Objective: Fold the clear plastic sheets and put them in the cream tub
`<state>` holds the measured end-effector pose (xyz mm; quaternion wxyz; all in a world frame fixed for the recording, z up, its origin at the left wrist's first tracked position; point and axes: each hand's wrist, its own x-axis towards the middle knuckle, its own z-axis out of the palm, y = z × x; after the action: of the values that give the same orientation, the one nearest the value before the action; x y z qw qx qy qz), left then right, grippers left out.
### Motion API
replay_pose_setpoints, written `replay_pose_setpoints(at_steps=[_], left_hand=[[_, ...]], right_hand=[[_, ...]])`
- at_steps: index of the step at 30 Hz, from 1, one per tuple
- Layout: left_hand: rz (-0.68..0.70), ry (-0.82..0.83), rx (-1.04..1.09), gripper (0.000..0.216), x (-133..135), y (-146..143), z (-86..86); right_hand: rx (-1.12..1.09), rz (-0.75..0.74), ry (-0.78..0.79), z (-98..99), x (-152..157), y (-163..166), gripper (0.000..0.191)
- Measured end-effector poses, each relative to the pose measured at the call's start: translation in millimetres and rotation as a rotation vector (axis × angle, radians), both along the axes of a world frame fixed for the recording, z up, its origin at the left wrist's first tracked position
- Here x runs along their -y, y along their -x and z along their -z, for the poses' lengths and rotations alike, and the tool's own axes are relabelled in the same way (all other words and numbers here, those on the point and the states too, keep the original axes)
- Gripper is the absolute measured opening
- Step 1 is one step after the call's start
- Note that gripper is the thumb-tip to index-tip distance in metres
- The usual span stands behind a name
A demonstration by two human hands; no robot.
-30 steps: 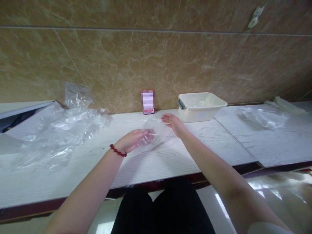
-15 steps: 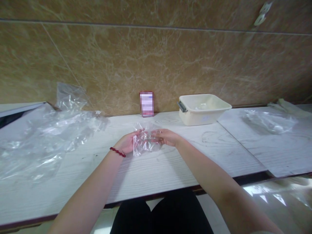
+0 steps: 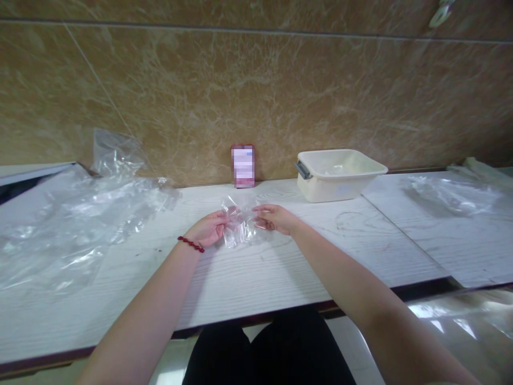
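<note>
A small clear plastic bag (image 3: 240, 227), crinkled and shiny, is between my hands just above the white wood-grain table (image 3: 248, 283). My left hand (image 3: 210, 228), below a dark red bead bracelet (image 3: 191, 244), pinches the bag's left edge. On the other side, my right hand (image 3: 274, 219) has its fingers closed on the bag's right part. Whether anything lies inside the bag cannot be made out through the glare.
A phone (image 3: 243, 167) leans against the brown marbled wall. To its right stands a cream plastic bin (image 3: 340, 184) with a grey latch and something clear inside. Many clear bags (image 3: 88, 219) spread over the left; more clear plastic (image 3: 455, 195) lies at far right.
My view has tilted slightly down. My hands have drawn a little apart, the left one shifting to the bag's edge, and the bag looks more spread out between them.
</note>
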<state>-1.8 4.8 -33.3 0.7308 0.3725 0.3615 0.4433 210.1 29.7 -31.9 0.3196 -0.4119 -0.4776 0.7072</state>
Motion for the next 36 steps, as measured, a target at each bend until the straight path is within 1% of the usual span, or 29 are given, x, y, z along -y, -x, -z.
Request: replay_pose_setpoints(at_steps=[4, 10, 13, 15, 18, 21, 24, 26, 29, 30, 32, 34, 36], left_hand=[[-0.038, -0.040, -0.026, 0.032, -0.9, -1.1, 1.6], [-0.135, -0.039, -0.061, 0.018, 0.1, -5.4, 2.6], [-0.098, -0.033, -0.094, 0.014, 1.5, -5.5, 2.1], [-0.063, -0.017, -0.138, 0.014, 2.6, -5.0, 1.4], [-0.075, -0.022, -0.168, 0.014, 3.1, -3.6, 0.5], [-0.067, -0.012, -0.131, 0.014, 2.0, -1.3, -0.7], [-0.024, 0.047, -0.084, 0.021, 0.8, -0.6, -3.2], [-0.053, 0.073, -0.124, 0.028, 0.7, -2.0, -4.5], [-0.177, -0.007, -0.266, 0.022, 1.3, -5.0, -3.5], [-0.213, -0.054, -0.312, 0.021, 1.5, -5.6, -2.3], [-0.258, -0.137, -0.392, 0.026, 1.5, -6.1, 0.9], [-0.286, -0.185, -0.465, 0.029, 0.8, -5.6, 4.4], [-0.301, -0.213, -0.535, 0.031, -0.3, -4.9, 7.5]], right_hand=[[0.019, -0.010, -0.044, -0.4, -0.2, -0.2, 0.016], [-0.022, 0.089, -0.089, 6.7, -6.8, 1.8, 0.011], [-0.017, 0.114, -0.108, 9.0, -8.5, 1.6, 0.009], [-0.027, 0.119, -0.128, 8.8, -8.4, 0.8, 0.009], [-0.040, 0.097, -0.150, 6.8, -7.2, -0.5, 0.006], [0.011, 0.124, -0.159, 6.2, -7.1, -1.0, 0.005], [0.072, 0.135, -0.201, 9.8, -10.1, -0.7, 0.008], [0.118, 0.124, -0.272, 13.7, -13.4, -1.1, 0.010], [0.234, 0.127, -0.437, 18.8, -18.1, -3.4, 0.016], [0.292, 0.148, -0.500, 19.7, -19.1, -4.7, 0.019], [0.439, 0.214, -0.619, 20.1, -20.1, -7.8, 0.025], [0.602, 0.262, -0.730, 19.0, -19.8, -10.5, 0.028], [0.725, 0.233, -0.817, 16.9, -18.6, -11.8, 0.022]])
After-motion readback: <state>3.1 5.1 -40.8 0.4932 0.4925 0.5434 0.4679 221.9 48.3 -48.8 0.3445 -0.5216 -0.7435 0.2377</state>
